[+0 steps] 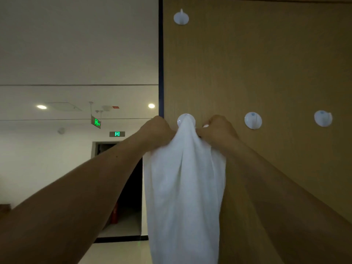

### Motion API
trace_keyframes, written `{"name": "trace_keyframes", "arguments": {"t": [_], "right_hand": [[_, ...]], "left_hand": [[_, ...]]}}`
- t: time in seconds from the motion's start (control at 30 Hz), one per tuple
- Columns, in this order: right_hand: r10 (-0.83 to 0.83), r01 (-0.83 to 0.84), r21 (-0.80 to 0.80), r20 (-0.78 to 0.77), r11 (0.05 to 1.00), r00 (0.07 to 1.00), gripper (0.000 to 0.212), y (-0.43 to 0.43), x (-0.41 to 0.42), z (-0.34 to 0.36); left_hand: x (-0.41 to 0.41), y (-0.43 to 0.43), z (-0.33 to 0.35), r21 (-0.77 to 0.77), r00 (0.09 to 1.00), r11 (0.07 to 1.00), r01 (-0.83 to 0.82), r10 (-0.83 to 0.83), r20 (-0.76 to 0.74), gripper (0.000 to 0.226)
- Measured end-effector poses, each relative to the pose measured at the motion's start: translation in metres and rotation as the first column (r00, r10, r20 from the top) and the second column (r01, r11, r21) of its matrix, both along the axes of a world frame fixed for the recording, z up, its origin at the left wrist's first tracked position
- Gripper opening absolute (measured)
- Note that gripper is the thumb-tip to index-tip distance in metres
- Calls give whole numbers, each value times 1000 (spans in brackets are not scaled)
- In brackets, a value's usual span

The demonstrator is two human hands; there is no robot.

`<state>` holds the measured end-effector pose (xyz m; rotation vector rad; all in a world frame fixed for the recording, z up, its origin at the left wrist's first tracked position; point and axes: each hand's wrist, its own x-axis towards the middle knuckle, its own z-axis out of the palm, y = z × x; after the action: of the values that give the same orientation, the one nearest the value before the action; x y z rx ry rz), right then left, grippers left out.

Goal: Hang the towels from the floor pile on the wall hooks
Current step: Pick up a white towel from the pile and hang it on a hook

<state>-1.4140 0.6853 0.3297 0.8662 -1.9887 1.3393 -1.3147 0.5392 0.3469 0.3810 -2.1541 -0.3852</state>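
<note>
The left hand (157, 130) and right hand (219, 131) both gripped the white towel (183, 187) just under a round hook (185, 119) on the brown wall (266, 63).

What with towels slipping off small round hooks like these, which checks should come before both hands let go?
1. Towel bunched up against the hook: ok, its top covers the hook's front.
2. Cloth actually caught over the peg: cannot tell, the fabric hides it.
3. Left hand gripping the towel beside the hook: ok.
4. Right hand gripping the other side: ok.
5. Towel's lower end clear of the floor: cannot tell, it runs out of the frame.
6. Other hooks bare for the next towels: ok, three show with nothing on them.
</note>
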Motion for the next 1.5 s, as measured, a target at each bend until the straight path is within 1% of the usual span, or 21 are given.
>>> {"name": "trace_keyframes", "arguments": {"t": [0.07, 0.13, 0.2, 0.23, 0.27, 0.33, 0.43, 0.5, 0.57, 0.63, 0.7, 0.77, 0.87, 0.97, 1.03, 1.1, 1.17, 1.23, 1.3, 1.4, 1.5], "right_hand": [[-238, 243, 22, -135, 970, 962, 34, -4, 2, -8], [-407, 406, -93, -409, 909, 817, 33, -8, 3, -19], [-350, 344, -127, -587, 930, 730, 24, -11, 4, -30], [-266, 269, -88, -606, 959, 749, 19, -12, 4, -35], [-176, 184, -44, -579, 982, 796, 19, -13, 4, -41], [-47, 42, -22, -513, 999, 857, 28, -14, 3, -52], [12, 0, 26, -455, 1000, 891, 39, -15, 7, -56], [-12, 52, 86, -413, 995, 911, 40, -12, 9, -52], [-2, 46, 124, -339, 991, 941, 37, -7, 13, -44], [62, -24, 155, -246, 988, 967, 28, -3, 14, -38], [111, -77, 197, -166, 977, 980, 25, 1, 14, -37], [95, -53, 249, -161, 967, 982, 41, 2, 17, -43], [37, 6, 260, -159, 966, 987, 54, -4, 19, -48], [139, -126, 182, -58, 975, 989, 17, -12, 20, -46], [225, -229, 112, 50, 967, 973, 20, -11, 22, -46], [331, -336, 8, 148, 942, 932, 6, -4, 28, -52], [463, -445, -127, 222, 886, 858, 9, 4, 31, -61], [527, -496, -187, 193, 848, 828, 13, 8, 28, -71], [461, -443, -161, 102, 882, 881, 16, 9, 24, -84], [211, -209, 63, -38, 976, 977, 29, 8, 15, -111], [203, -202, 125, 7, 971, 979, 38, 11, 12, -148]], "left_hand": [[-1, 7, -9, -179, 981, 966, -186, 174, -81, 24], [-3, 8, -23, -398, 914, 846, -356, 226, -336, 18], [-5, 1, -40, -602, 857, 642, -475, 183, -481, 21], [-6, -4, -48, -682, 865, 557, -473, 144, -482, 22], [-8, -10, -55, -739, 887, 514, -436, 106, -449, 20], [-10, -17, -69, -768, 943, 578, -277, 10, -332, 18], [-5, -7, -79, -641, 946, 767, -28, -187, -265, 29], [1, 7, -72, -486, 953, 873, -42, -111, -283, 52], [6, 17, -57, -406, 963, 896, -180, 75, -260, 59], [8, 23, -45, -395, 982, 901, -178, 141, -122, 48], [9, 29, -41, -342, 996, 939, -17, 46, 76, 29], [5, 29, -44, -269, 989, 959, 89, -54, 135, 33], [5, 26, -59, -143, 987, 977, 159, -159, 10, 34], [8, 21, -73, -93, 960, 968, 231, -242, -139, 23], [11, 21, -80, -25, 923, 942, 336, -334, -190, 10], [13, 20, -87, 91, 871, 887, 452, -416, -261, 9], [15, 20, -93, 207, 804, 796, 569, -486, -342, 23], [13, 17, -101, 298, 768, 717, 631, -520, -374, 30], [9, 14, -116, 308, 775, 715, 627, -531, -343, 30], [-2, 10, -145, 173, 837, 831, 529, -477, -267, 22], [-6, 7, -165, 147, 822, 827, 543, -488, -292, 27]]}}
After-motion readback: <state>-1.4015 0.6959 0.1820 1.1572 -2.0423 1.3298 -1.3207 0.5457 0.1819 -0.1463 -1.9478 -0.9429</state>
